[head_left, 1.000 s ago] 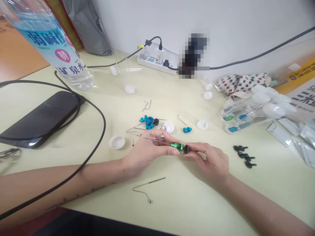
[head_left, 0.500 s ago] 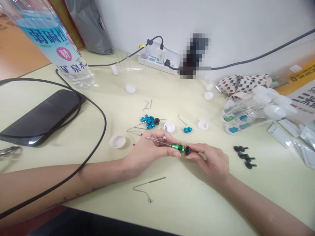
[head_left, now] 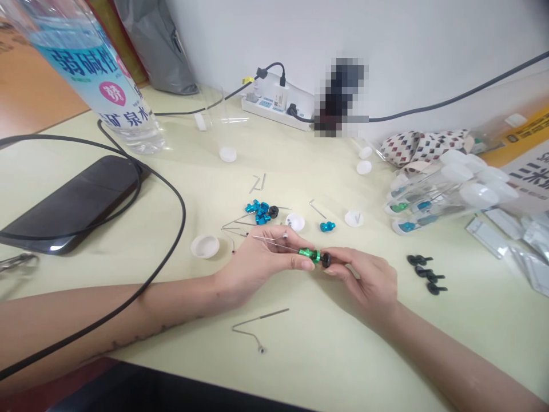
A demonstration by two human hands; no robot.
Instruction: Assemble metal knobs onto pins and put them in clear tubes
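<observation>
My left hand (head_left: 257,263) pinches a small green metal part (head_left: 309,253) with a thin wire rod sticking out to the left. My right hand (head_left: 369,280) is closed on the black knob (head_left: 326,260) at the green part's right end. Both hands rest low over the pale table (head_left: 343,355), meeting at its middle. Just behind them lie several blue metal parts (head_left: 258,210), another blue part (head_left: 326,226) and thin bent wires. A bent wire with a small end piece (head_left: 256,327) lies in front of my left wrist.
A dark phone (head_left: 72,203) with a black cable (head_left: 171,234) looped over it lies at the left, near a water bottle (head_left: 92,74). White caps (head_left: 205,246), black parts (head_left: 426,274), clear tubes (head_left: 437,189), and a power strip (head_left: 274,106) surround the work spot.
The green part and both hands have shifted very slightly up; my right fingers have turned a little on the black knob. Nothing else has moved.
</observation>
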